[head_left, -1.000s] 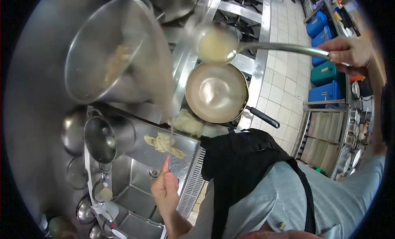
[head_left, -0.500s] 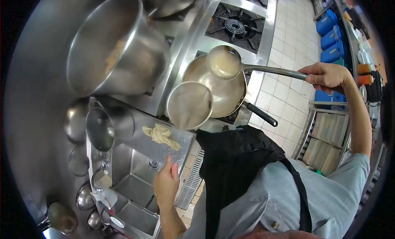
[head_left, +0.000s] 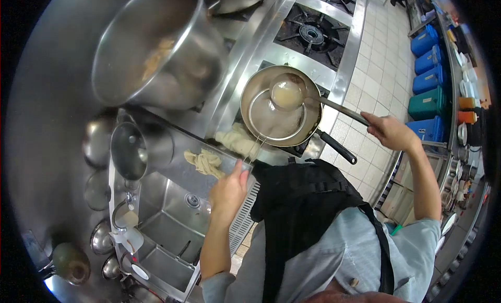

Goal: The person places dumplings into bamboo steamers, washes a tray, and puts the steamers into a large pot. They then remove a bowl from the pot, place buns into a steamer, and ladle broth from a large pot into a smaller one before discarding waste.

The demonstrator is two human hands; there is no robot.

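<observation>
My right hand (head_left: 390,131) is wrapped around the long handle of a ladle (head_left: 287,97), whose bowl holds pale cloudy liquid. That bowl overlaps the far right part of a round fine-mesh strainer (head_left: 269,119) in this view. My left hand (head_left: 228,192) grips the strainer's thin wire handle, thumb pointing up along it. Beneath the strainer a frying pan (head_left: 247,91) with a black handle sits on a burner. Two crumpled pale cloths are near my left hand: one cloth (head_left: 204,162) on the metal ledge, another cloth (head_left: 236,142) beside the pan.
A large steel pot (head_left: 206,68) stands at the upper left, with a smaller pot (head_left: 159,146) below it. A double sink (head_left: 177,209) with a tap lies left of my left hand. Another burner (head_left: 311,36) is beyond the pan. Blue bins (head_left: 429,84) line the far right.
The strainer has moved right, from the pan's near left edge to over the pan. My right hand has brought the ladle lower and leftward, over the strainer. The second cloth now shows.
</observation>
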